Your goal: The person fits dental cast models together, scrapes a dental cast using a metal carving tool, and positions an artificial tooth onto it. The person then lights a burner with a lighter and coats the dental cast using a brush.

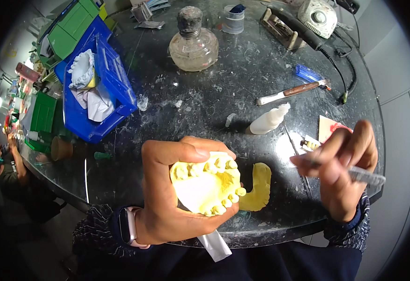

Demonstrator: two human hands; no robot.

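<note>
My left hand [159, 199] is wrapped round a yellow plaster dental model [202, 187], its arch of teeth turned up towards me. The thumb rests along one edge and the fingers reach round the other sides. A slim tool with a clear, ridged handle [366, 177] is pinched in my right hand [345, 173], to the right of the model. Motion smears the tool's tip, so its kind is not clear. Beside the model, a second yellow plaster piece [261, 185] with a curved arch lies on the dark bench [167, 112].
A white squeeze bottle [268, 121] and a wooden-handled knife [294, 92] lie beyond my hands. Farther back stand a glass spirit burner [194, 49] and a handpiece control box [318, 18]. At left, a blue bin [116, 89] holds another dental cast [81, 70]. A person [15, 161] sits at far left.
</note>
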